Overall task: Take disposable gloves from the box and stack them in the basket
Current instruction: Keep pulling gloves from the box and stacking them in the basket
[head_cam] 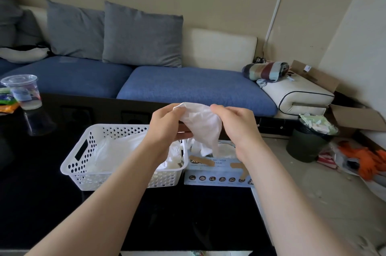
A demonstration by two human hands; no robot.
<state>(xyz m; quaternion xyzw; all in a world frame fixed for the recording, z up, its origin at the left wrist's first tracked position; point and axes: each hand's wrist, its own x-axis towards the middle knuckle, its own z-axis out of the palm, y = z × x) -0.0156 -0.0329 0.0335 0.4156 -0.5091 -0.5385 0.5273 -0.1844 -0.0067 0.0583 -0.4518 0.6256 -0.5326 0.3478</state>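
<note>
Glove held up between our hands, mid-frame.
Our forearms cover part of the basket (79,164) and box (217,174); a cup (23,93) sits far left, a bin (307,145) right. Our left hand (167,126) and right hand (236,124) both pinch the glove (203,124) above them.

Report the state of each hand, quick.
The left hand pinches one top corner of the thin white disposable plastic glove.
The right hand pinches the same glove's other top corner.

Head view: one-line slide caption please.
Above the basket and box, the left hand and right hand pinch a thin white glove.
</note>
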